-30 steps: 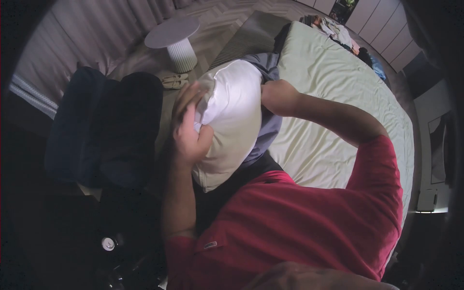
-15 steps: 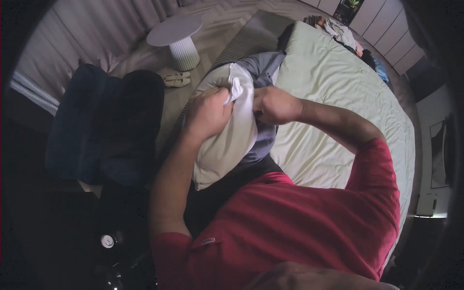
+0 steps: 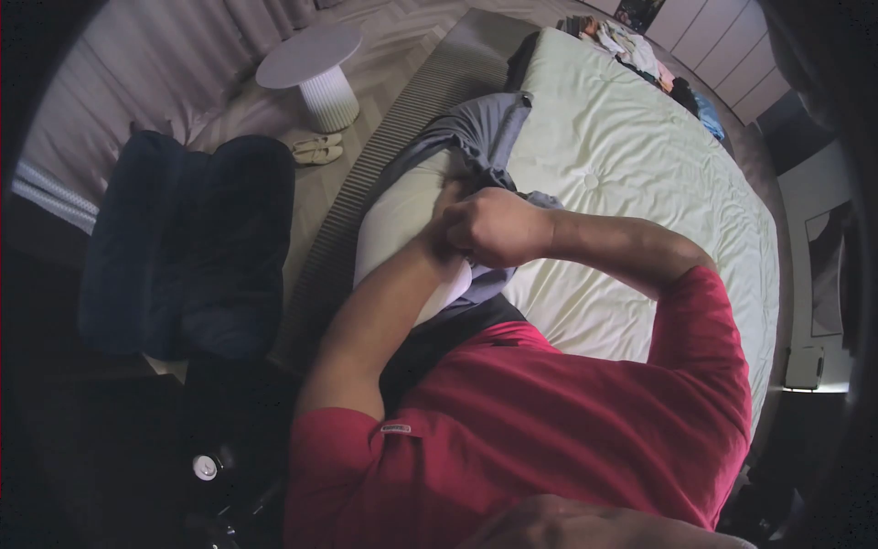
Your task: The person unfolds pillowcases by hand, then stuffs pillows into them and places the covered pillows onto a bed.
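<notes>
A white pillow (image 3: pixel 395 220) lies across my lap at the bed's near left edge. Grey fabric that looks like a pillowcase (image 3: pixel 471 123) covers its far end and hangs down its right side. My right hand (image 3: pixel 501 227) is closed in a fist on the gathered edge of the grey pillowcase. Just behind that fist, my left hand (image 3: pixel 450 197) reaches over the pillow toward the opening of the case. Its fingers are mostly hidden by the right hand and the folds, so what they hold does not show.
The bed mattress (image 3: pixel 622 220) with a pale green cover is to the right, with piled clothes (image 3: pixel 631 50) at its far end. A dark blue seat (image 3: pixel 187 247) stands left. Beyond it are a round white table (image 3: pixel 311 59) and a pair of shoes (image 3: pixel 317 149).
My left hand has moved right and forward, from gripping the white pillow corner to beside my right hand. That corner no longer shows, and the grey pillowcase now spreads over the pillow's far end.
</notes>
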A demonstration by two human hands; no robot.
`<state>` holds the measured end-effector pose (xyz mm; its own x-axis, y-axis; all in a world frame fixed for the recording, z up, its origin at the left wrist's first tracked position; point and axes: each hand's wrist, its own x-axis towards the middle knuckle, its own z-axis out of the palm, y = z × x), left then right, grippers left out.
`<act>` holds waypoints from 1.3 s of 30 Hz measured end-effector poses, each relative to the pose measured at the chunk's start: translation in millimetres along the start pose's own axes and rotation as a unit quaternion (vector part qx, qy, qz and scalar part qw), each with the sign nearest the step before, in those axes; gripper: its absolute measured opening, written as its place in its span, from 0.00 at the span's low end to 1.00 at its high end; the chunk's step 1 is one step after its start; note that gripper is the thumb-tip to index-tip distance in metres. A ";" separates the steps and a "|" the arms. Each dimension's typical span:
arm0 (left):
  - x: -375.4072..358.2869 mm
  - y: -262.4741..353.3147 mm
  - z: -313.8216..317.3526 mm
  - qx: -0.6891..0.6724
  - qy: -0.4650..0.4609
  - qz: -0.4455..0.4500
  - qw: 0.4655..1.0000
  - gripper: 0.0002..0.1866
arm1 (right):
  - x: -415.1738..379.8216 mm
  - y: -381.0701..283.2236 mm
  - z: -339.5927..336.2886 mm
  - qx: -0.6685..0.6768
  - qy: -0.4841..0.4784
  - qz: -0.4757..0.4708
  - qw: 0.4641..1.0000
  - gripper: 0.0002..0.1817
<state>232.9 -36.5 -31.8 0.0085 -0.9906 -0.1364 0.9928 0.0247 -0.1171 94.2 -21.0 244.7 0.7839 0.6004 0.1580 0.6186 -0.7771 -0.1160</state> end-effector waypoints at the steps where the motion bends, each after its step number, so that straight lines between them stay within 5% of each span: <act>1: 1.7 4.8 7.3 0.055 0.020 0.017 0.998 0.21 | 1.1 1.7 -2.9 0.012 0.027 0.003 1.000 0.08; 6: 18.7 56.5 59.0 0.278 0.099 0.077 0.952 0.18 | 10.9 34.6 -16.1 0.090 0.104 0.057 0.989 0.08; 8: 3.0 66.0 75.5 0.376 0.136 0.117 0.909 0.17 | 22.0 41.9 -20.6 0.071 0.064 0.059 0.994 0.07; 12: -59.5 73.4 90.1 0.532 0.212 0.184 0.799 0.16 | 50.6 40.6 -28.5 0.053 0.012 0.050 0.997 0.07; 15: -96.6 65.9 97.2 0.635 0.251 0.214 0.698 0.17 | 52.9 39.7 -36.6 -0.075 -0.050 0.066 0.994 0.18; 21: -116.6 24.4 147.3 0.792 0.294 0.248 0.473 0.20 | 40.6 64.8 -24.3 -0.034 -0.012 0.080 0.996 0.17; 23: -132.9 -8.1 195.4 0.437 0.205 0.328 0.812 0.19 | 36.7 75.0 -16.2 -0.059 0.024 0.043 0.997 0.13; 24: -141.7 -20.7 214.7 0.326 0.174 0.334 0.867 0.19 | 34.4 78.2 -15.1 -0.065 0.033 0.035 0.997 0.13; 27: -178.0 -43.5 247.2 0.381 0.264 0.437 0.771 0.16 | 28.7 84.3 -18.1 -0.019 -0.029 0.113 0.993 0.10; 29: -220.4 -54.4 243.2 0.582 0.216 0.561 0.548 0.10 | 21.3 93.7 -20.7 -0.018 -0.096 0.145 0.985 0.14; 30: -242.6 -63.1 233.7 0.623 0.202 0.582 0.482 0.09 | 16.2 96.7 -19.2 -0.016 -0.114 0.152 0.982 0.16; 32: -286.3 -85.6 202.5 0.766 0.173 0.577 0.223 0.09 | 3.5 103.0 -13.4 0.026 -0.105 0.138 0.985 0.10; 33: -303.2 -98.3 182.6 0.793 0.166 0.566 0.154 0.10 | -1.3 105.1 -11.7 0.037 -0.103 0.132 0.985 0.09; 36: -334.4 -142.1 108.8 0.830 0.155 0.533 0.056 0.11 | -11.2 107.2 -6.9 0.008 -0.088 0.130 0.988 0.09; 39: -340.6 -168.8 54.3 0.873 0.196 0.439 0.080 0.09 | -12.2 106.0 1.3 -0.030 -0.087 0.073 0.993 0.08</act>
<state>69.0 289.4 87.8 0.5016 -0.6221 0.6012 -0.8645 -0.3344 0.3753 150.2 -110.4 229.3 0.8657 0.4997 -0.0293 0.4972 -0.8651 -0.0658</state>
